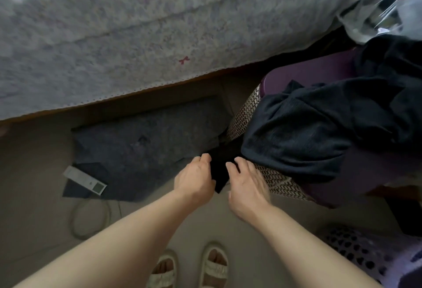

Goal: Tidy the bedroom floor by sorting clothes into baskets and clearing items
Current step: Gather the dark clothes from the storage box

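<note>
Standing at the bottom edge in pale strapped sandals (189,267), toes pointing up the picture toward the bed. Reaching forward and down with both bare arms over the beige floor (34,173). Holding a black cloth (220,169) between the two hands, just above the floor and right beside the patterned basket (245,114). Curling the left hand (194,180) at the cloth's left edge, fingers bent and close together, thumb toward the fabric; seeming to pinch it, though the actual contact is hidden behind the knuckles. Curling the right hand (247,182) at the cloth's right edge, fingers bent over the dark fabric and slightly blurred, so how firmly they are gripping cannot be told for certain.

Lying flat on the floor to the left of the hands: a dark grey mat (146,137), one corner reaching toward the black cloth. Resting on the mat's lower left corner: a slim white remote (85,180) with a small screen. Looping on the floor below that: a pale cord (91,219).

Spilling over the patterned basket's rim at right: a heap of dark clothes (319,127), with purple fabric (308,75) showing behind it. Showing at the bottom right corner: a lilac basket (365,249) with round holes. Filling the top: a bed under a pale floral bedspread (137,36) with a lace hem.
</note>
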`<move>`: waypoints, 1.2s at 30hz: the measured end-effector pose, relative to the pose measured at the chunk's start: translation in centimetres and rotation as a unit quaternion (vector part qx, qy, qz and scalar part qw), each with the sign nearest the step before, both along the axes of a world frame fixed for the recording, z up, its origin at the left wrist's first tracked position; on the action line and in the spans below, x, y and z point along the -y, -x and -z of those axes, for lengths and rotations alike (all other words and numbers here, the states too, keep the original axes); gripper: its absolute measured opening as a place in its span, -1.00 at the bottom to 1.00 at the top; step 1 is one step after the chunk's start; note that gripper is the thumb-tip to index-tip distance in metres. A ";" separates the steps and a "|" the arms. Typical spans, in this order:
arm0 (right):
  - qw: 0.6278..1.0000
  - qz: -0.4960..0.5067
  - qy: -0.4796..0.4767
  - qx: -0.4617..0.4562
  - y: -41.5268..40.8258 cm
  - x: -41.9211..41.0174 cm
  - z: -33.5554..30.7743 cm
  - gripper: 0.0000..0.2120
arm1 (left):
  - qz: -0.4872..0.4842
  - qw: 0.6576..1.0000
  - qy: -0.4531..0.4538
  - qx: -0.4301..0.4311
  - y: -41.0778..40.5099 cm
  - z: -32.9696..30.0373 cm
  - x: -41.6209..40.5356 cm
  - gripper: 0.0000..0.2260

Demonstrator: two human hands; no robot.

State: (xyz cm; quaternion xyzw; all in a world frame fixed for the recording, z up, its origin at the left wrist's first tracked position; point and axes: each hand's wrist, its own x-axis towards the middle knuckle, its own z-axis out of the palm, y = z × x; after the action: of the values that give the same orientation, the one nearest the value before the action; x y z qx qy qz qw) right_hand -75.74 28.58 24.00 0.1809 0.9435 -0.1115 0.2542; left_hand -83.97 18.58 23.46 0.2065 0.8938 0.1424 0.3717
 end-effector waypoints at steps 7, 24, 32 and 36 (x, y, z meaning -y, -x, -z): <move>0.986 -0.125 -0.052 0.097 2.2 -1.6 7.3 -0.27 | -0.003 0.999 0.024 0.022 0.6 6.2 -1.8 -0.50; 0.927 -0.265 -0.205 0.166 3.7 -2.1 16.6 -0.68 | -0.013 0.994 0.085 0.061 -1.1 16.1 2.2 -0.45; 0.976 -0.139 -0.021 -0.165 3.3 3.0 9.8 -0.84 | -0.018 0.998 0.030 0.060 -0.5 12.0 2.4 -0.45; 0.938 -0.120 -0.068 -0.318 4.1 4.7 5.2 -0.85 | -0.011 1.000 -0.009 0.028 0.5 8.8 2.9 -0.73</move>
State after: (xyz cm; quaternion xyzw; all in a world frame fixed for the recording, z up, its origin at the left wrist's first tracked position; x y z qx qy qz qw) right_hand -79.89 23.84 18.81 0.0381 0.9952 -0.0672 -0.0606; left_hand -84.42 15.71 14.67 0.1959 0.8840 0.1602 0.3932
